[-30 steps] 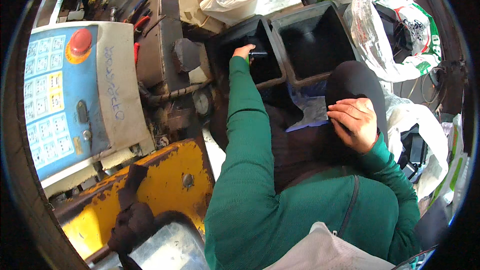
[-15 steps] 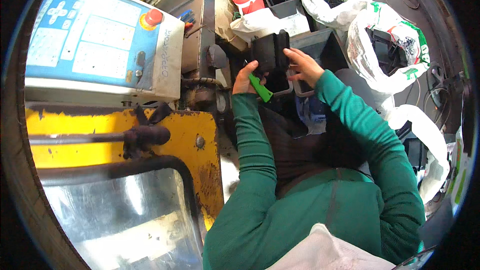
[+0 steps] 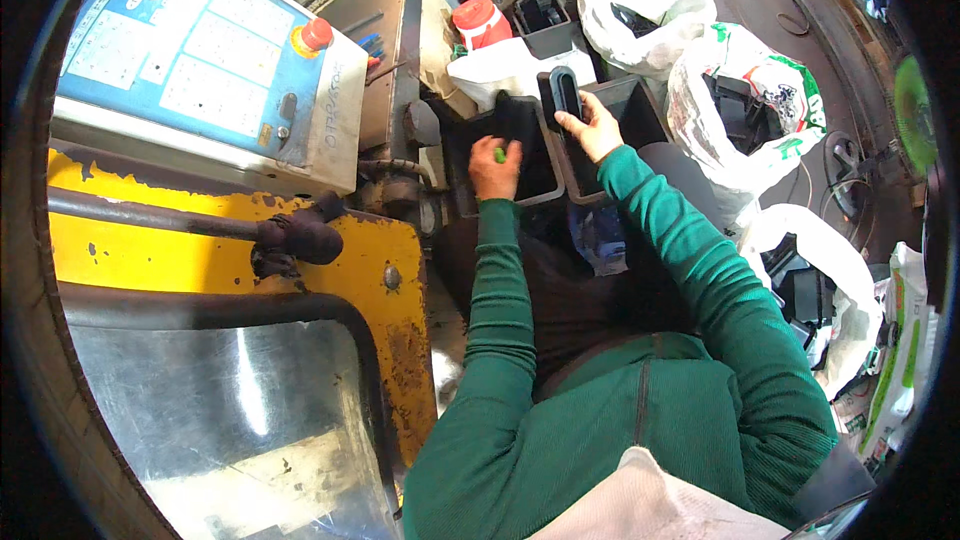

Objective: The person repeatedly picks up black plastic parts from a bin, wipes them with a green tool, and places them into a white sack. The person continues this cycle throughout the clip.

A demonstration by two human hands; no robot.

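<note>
My right hand (image 3: 596,130) grips a black plastic part (image 3: 563,95) with a long rounded opening, held up over the black bins. Lower and to the left, my left hand (image 3: 495,170) is closed around a small green-handled tool (image 3: 500,155); most of it is hidden by the fingers. That hand hovers over the left black bin (image 3: 545,196). Just beyond its fingers is another dark piece (image 3: 517,118); whether the hand touches it I cannot tell. The second black bin (image 3: 640,105) stands beside the first, partly behind my right hand.
White sacks (image 3: 690,90) of black parts line the right side. A red-lidded tub (image 3: 480,22) and a small grey bin (image 3: 550,38) stand beyond the bins. At left are a control panel (image 3: 210,50) with a red button and a yellow machine door (image 3: 395,310).
My hands have moved apart. The black part has turned in my right hand so its opening shows, and my left hand has lowered toward the left bin with the green-handled tool.
</note>
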